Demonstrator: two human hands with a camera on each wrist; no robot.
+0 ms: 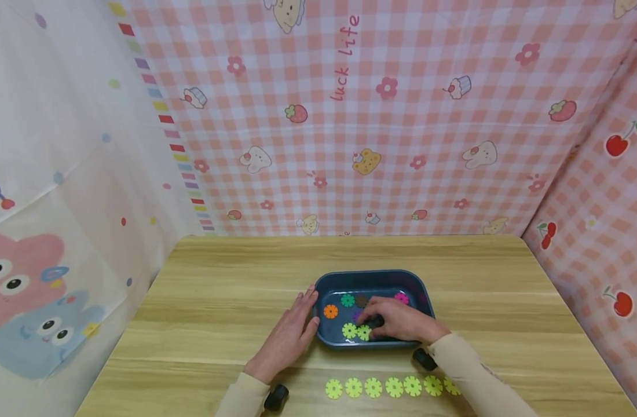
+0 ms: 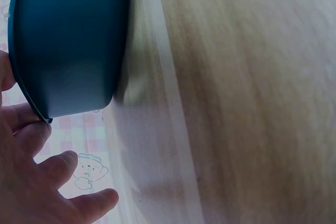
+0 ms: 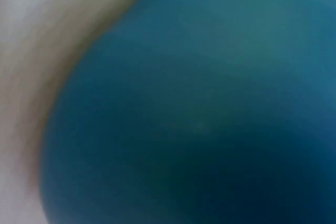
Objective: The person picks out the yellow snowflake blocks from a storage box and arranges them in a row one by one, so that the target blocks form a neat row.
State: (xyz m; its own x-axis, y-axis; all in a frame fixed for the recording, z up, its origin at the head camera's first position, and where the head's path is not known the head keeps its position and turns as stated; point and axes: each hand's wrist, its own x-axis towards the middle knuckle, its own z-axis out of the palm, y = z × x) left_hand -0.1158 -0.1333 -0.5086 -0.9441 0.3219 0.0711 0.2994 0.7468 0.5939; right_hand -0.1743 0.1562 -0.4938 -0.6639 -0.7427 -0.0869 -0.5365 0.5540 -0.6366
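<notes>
A dark blue plastic basin (image 1: 344, 346) stands on the table, with several notched flower-shaped discs lying in it. My left hand (image 1: 289, 333) rests against its left end, fingers extended; in the left wrist view, fingers of that hand (image 2: 31, 166) touch the basin's rim (image 2: 31, 103). Inside the basin, my right hand (image 1: 399, 319) reaches down with bent fingers. Its thumb is right at a yellow-green disc (image 1: 363, 332), beside a second yellow-green disc (image 1: 349, 330); I cannot tell whether it pinches one. The fingers partly cover a purple disc (image 1: 357, 316). The basin wall (image 3: 184, 103) fills the right wrist view, blurred.
Orange (image 1: 330, 311), green (image 1: 347, 300), brown (image 1: 361, 300) and pink (image 1: 401, 297) discs lie elsewhere in the basin. Along the front of the wooden table (image 1: 219, 289) runs a row of yellow-green discs (image 1: 373, 387), its right end under the right forearm. Patterned cloths hang around the table.
</notes>
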